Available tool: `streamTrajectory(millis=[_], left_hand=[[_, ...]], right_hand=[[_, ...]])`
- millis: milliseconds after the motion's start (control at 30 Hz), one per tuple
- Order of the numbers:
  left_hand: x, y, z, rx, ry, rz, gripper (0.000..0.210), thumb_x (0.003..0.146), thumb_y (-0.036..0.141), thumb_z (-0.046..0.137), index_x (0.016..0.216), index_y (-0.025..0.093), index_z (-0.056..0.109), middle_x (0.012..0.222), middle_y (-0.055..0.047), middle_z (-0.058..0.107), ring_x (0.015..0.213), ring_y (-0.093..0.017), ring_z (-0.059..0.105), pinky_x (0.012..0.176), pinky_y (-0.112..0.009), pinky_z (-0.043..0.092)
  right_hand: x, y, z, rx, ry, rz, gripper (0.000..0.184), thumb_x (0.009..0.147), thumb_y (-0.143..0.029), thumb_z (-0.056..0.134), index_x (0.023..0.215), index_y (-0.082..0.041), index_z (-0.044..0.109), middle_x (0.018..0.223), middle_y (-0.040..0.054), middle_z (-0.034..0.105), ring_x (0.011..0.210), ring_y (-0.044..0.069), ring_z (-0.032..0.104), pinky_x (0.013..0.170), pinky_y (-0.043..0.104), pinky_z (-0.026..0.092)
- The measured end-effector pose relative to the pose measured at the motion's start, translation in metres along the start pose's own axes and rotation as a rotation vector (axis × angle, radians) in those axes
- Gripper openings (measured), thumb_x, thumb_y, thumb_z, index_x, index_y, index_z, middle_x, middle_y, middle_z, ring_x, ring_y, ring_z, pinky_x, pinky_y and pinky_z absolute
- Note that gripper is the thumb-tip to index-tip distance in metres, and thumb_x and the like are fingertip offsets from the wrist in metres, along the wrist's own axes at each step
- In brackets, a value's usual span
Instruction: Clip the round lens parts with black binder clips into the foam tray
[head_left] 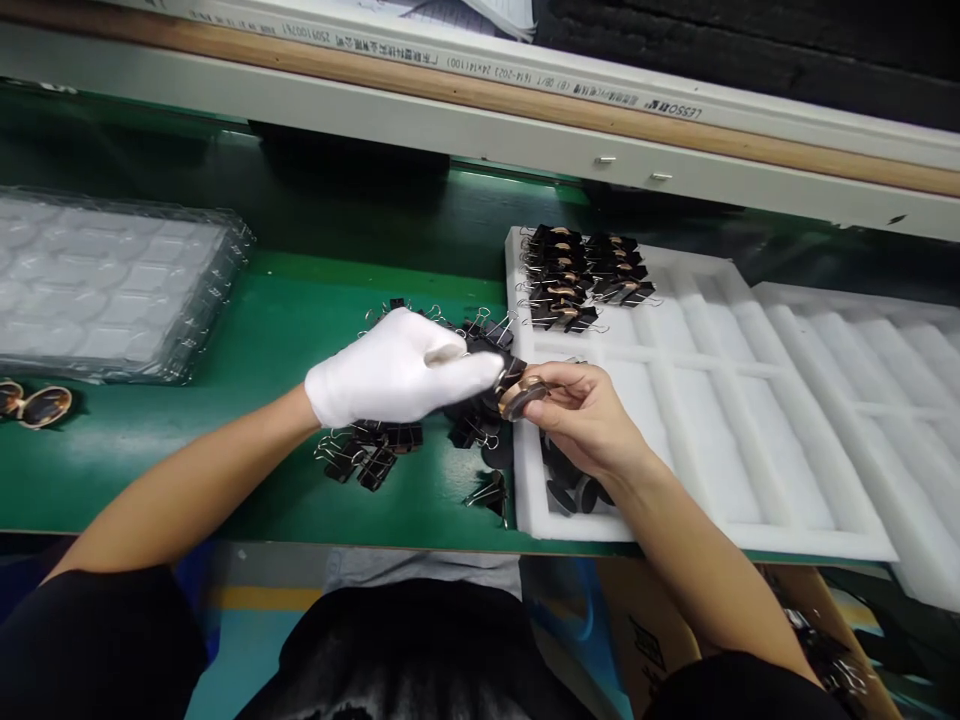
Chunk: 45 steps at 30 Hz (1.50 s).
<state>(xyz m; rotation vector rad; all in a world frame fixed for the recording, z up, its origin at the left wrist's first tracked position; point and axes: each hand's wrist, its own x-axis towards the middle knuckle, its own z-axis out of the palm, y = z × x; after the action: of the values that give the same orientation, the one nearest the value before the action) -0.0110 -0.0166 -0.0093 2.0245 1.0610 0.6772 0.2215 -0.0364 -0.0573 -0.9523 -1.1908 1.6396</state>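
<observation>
My left hand [401,368], in a white glove, is closed with a black binder clip [511,373] at its fingertips. The clip is against a round brown-rimmed piece with dark lenses [523,398], perhaps a sunglasses frame. My bare right hand [581,410] pinches that piece between thumb and fingers; its far part is hidden. Beneath and around my left hand lies a pile of black binder clips [375,450] on the green table. A single clip [491,492] lies nearer the front edge. Dark round lenses [574,490] fill a foam compartment under my right hand.
The white foam tray [697,375] holds rows of clipped pieces [559,275] at its far left. Another foam tray [885,400] stands at the right. Clear plastic trays [112,285] and sunglasses [43,405] lie at the left. A shelf edge [525,130] spans the back.
</observation>
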Motion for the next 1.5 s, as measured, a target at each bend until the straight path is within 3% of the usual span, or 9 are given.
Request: streamTrajectory(millis=[167,400,567,733,1033,1167,1300,1400,1500], left_hand=[[0.0,0.001,0.003,0.157,-0.023,-0.076,0.056,0.086,0.046,0.063,0.054,0.021,0.024,0.051,0.005,0.023,0.049,-0.008,0.022,0.044,-0.03,0.014],[0.004,-0.004,0.002,0.182,0.034,-0.092,0.053,0.092,0.051,0.054,0.057,0.021,0.029,0.055,0.004,0.026,0.052,-0.008,0.027,0.048,-0.028,0.02],[0.003,-0.007,-0.004,0.136,0.104,-0.024,0.048,0.093,0.043,0.054,0.059,0.021,0.029,0.055,0.006,0.029,0.052,-0.008,0.028,0.05,-0.026,0.022],[0.0,-0.008,0.005,0.151,0.092,0.092,0.046,0.093,0.037,0.055,0.058,0.02,0.032,0.052,0.007,0.029,0.05,-0.006,0.027,0.049,-0.025,0.024],[0.0,-0.013,0.016,0.186,0.113,0.122,0.046,0.093,0.039,0.057,0.058,0.02,0.032,0.052,0.008,0.027,0.048,-0.005,0.025,0.049,-0.024,0.023],[0.003,-0.012,0.01,0.21,0.025,0.055,0.043,0.097,0.047,0.053,0.064,0.019,0.046,0.052,0.007,0.042,0.048,-0.006,0.036,0.052,-0.024,0.03],[0.0,-0.01,0.013,0.449,-0.175,0.035,0.052,0.103,0.059,0.041,0.073,0.02,0.057,0.053,0.003,0.053,0.047,-0.011,0.048,0.051,-0.026,0.029],[-0.01,-0.008,0.037,0.794,-0.149,0.146,0.068,0.098,0.076,0.04,0.065,0.019,0.058,0.045,0.0,0.047,0.042,-0.018,0.05,0.049,-0.028,0.02],[-0.019,-0.007,0.064,0.966,-0.106,0.205,0.059,0.105,0.056,0.04,0.062,0.019,0.058,0.043,-0.002,0.046,0.04,-0.023,0.053,0.048,-0.028,0.017]], right_hand=[[0.0,0.005,-0.003,-0.025,-0.017,0.048,0.033,0.063,-0.036,0.101,0.088,-0.025,0.082,0.09,0.004,0.082,0.083,0.023,0.08,0.088,0.044,0.068],[0.004,0.0,-0.004,0.002,0.094,0.005,0.028,0.069,-0.036,0.098,0.088,-0.024,0.081,0.096,0.0029,0.081,0.093,0.019,0.077,0.094,0.036,0.065],[0.006,-0.008,-0.008,-0.006,0.18,-0.027,0.031,0.075,-0.041,0.094,0.094,-0.024,0.077,0.092,0.0014,0.079,0.087,0.018,0.077,0.077,0.031,0.066],[0.006,-0.009,-0.008,-0.026,0.151,-0.092,0.029,0.072,-0.036,0.096,0.092,-0.024,0.08,0.091,0.0006,0.079,0.078,0.015,0.073,0.071,0.029,0.066],[0.008,-0.001,-0.013,-0.076,0.109,-0.118,0.031,0.07,-0.036,0.097,0.094,-0.025,0.081,0.094,0.0021,0.081,0.083,0.019,0.076,0.083,0.037,0.067],[0.007,-0.002,-0.012,-0.082,0.12,-0.145,0.029,0.072,-0.035,0.096,0.095,-0.026,0.082,0.1,0.0019,0.079,0.09,0.018,0.075,0.089,0.036,0.066],[0.007,-0.005,-0.014,0.002,0.164,-0.164,0.029,0.072,-0.038,0.096,0.091,-0.027,0.078,0.096,-0.0002,0.075,0.089,0.017,0.072,0.085,0.033,0.065],[0.008,-0.005,-0.016,0.052,0.215,-0.182,0.034,0.073,-0.047,0.093,0.091,-0.028,0.072,0.093,-0.0007,0.073,0.089,0.02,0.072,0.081,0.036,0.066],[0.009,-0.004,-0.018,0.037,0.267,-0.172,0.034,0.077,-0.05,0.089,0.092,-0.028,0.068,0.1,-0.0001,0.074,0.091,0.02,0.072,0.08,0.036,0.066]])
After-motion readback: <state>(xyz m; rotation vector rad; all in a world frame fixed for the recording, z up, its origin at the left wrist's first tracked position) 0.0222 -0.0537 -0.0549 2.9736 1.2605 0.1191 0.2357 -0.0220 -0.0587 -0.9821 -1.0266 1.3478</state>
